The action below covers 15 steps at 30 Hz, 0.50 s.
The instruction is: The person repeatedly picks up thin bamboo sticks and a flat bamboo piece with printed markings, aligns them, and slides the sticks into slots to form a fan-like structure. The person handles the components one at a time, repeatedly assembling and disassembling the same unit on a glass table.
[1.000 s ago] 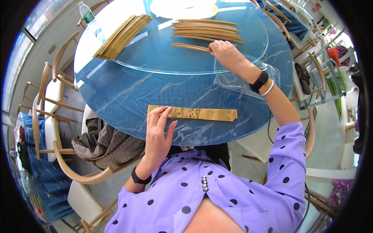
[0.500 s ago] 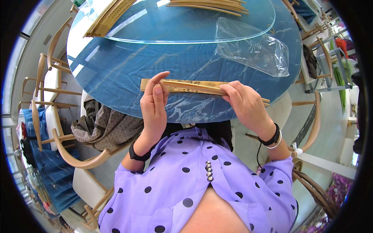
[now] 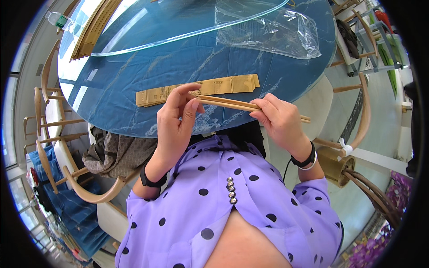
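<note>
A pair of light wooden chopsticks (image 3: 228,103) lies level between my hands, above the table's near edge. My right hand (image 3: 282,121) pinches them towards their right ends, which stick out past the fingers. At their left ends, my left hand (image 3: 175,117) has its thumb and curled fingers closed about the tips, its index finger raised a little. Just beyond the hands, a short stack of gold printed paper chopstick sleeves (image 3: 223,85) rests flat on the blue table (image 3: 125,118). My left fingers hide part of that stack.
A glass turntable (image 3: 178,41) covers the table's far part, with a larger pile of gold sleeves (image 3: 96,29) at left. A clear plastic bag (image 3: 272,38) lies across its edge. A plastic bottle (image 3: 58,20) is far left. Wooden chairs (image 3: 100,196) surround the table.
The view has shifted, so the loose chopsticks at the back are nearly out of it. The held chopsticks are nearer me, apart from the sleeve stack. My left fingers have closed towards their tips.
</note>
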Available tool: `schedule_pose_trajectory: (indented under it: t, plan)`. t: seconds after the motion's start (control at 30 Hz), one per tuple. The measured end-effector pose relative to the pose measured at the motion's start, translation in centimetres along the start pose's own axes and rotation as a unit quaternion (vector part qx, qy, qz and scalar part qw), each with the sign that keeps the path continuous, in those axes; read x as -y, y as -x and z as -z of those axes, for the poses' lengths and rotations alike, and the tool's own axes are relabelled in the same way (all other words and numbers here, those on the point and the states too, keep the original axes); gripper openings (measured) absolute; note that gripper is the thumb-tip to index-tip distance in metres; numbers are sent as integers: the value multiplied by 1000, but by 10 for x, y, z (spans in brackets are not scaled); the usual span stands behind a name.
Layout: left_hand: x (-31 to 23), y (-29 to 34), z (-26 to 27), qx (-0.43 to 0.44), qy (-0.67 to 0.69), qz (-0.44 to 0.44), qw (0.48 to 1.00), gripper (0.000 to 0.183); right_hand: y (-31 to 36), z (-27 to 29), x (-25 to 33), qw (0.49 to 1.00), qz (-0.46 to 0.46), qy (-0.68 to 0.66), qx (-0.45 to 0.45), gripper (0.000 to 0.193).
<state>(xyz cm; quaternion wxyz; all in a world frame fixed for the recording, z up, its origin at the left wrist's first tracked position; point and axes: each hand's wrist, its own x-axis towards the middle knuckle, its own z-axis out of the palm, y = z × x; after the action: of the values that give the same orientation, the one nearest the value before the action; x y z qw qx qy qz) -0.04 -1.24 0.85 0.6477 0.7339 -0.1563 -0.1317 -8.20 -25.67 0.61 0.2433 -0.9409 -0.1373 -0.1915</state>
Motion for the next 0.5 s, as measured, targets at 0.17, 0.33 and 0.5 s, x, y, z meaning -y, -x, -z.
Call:
schedule_pose_trajectory:
  t: [0.17,0.33,0.5]
  plan:
    - [-3,-22,-17,5,-480,-237,844,58,6,22,-20,992,-123,21,-26,19]
    - [10,-31,-31,17,-531,-235,814,46,5,23,-12,976,-211,-55,-18,25]
    - [16,-37,-27,18,-516,-269,813,38,-6,26,-11,951,-272,-145,31,28]
